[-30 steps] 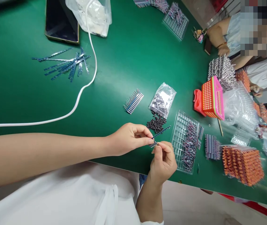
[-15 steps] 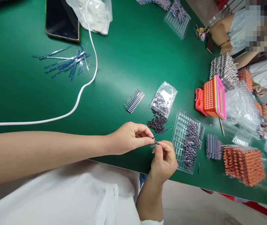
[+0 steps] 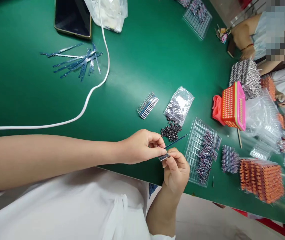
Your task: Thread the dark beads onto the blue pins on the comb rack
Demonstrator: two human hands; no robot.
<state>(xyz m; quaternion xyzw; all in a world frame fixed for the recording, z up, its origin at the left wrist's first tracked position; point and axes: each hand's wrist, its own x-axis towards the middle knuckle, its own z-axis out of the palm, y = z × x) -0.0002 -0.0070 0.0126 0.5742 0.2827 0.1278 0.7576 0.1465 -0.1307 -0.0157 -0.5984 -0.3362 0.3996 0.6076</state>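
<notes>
My left hand (image 3: pixel 142 146) pinches a thin blue strip of small parts (image 3: pixel 174 141) that sticks out to the right over the green table (image 3: pixel 142 60). My right hand (image 3: pixel 176 170) comes up from below, its fingers pinched on the near end of the same strip, at a small part too tiny to name. Just beyond the hands lies a heap of small dark beads (image 3: pixel 171 131) spilling from a clear bag (image 3: pixel 179 105). A clear tray (image 3: pixel 199 150) partly filled with finished pieces sits right of my hands.
A short blue comb of pins (image 3: pixel 147 105), a fan of bare blue strips (image 3: pixel 78 61), a white cable (image 3: pixel 92 90), a phone (image 3: pixel 72 16) and a plastic bag (image 3: pixel 111 11) lie farther off. Right: an orange-pink basket (image 3: pixel 233 105), orange part stacks (image 3: pixel 261 179), another person's arms (image 3: pixel 244 40).
The view has shifted slightly, so the table things sit a little farther right. My right hand's fingers have closed tighter over the strip's near end. Both hands stay in the same spot.
</notes>
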